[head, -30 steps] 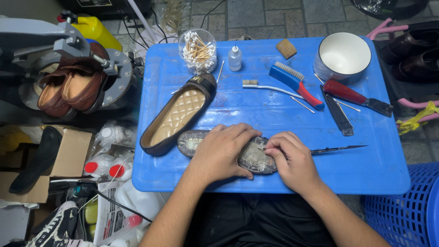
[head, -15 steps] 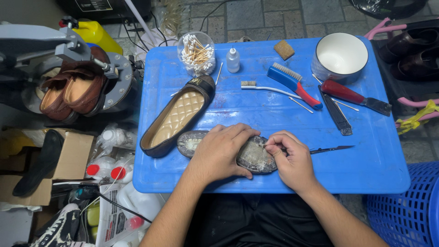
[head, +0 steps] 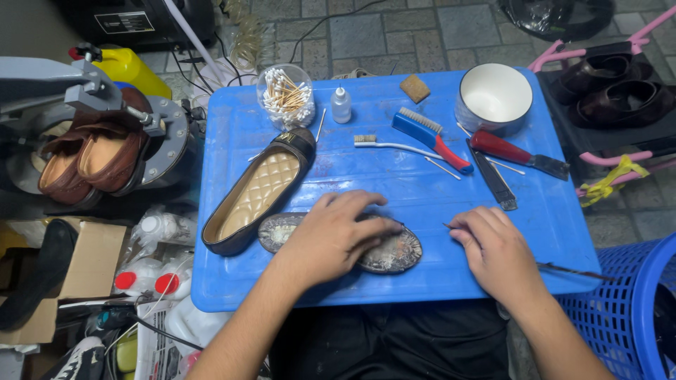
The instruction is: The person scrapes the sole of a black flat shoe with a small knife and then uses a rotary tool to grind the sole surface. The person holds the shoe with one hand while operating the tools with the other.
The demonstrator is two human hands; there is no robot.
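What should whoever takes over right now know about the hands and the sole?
Left hand presses flat on the detached sole, which lies on the blue table, glue-crusted side up.
Right hand is off the sole, pinching a thin metal tool.
Quilted flat shoe lies beside the sole, apart from it.
Done: sole is off the shoe. Left: residue covers the sole; brushes lie unused.

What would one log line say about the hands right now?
left hand: pressing flat on sole piece | right hand: pinching thin metal tool, apart from sole piece | black shoe: lying beside
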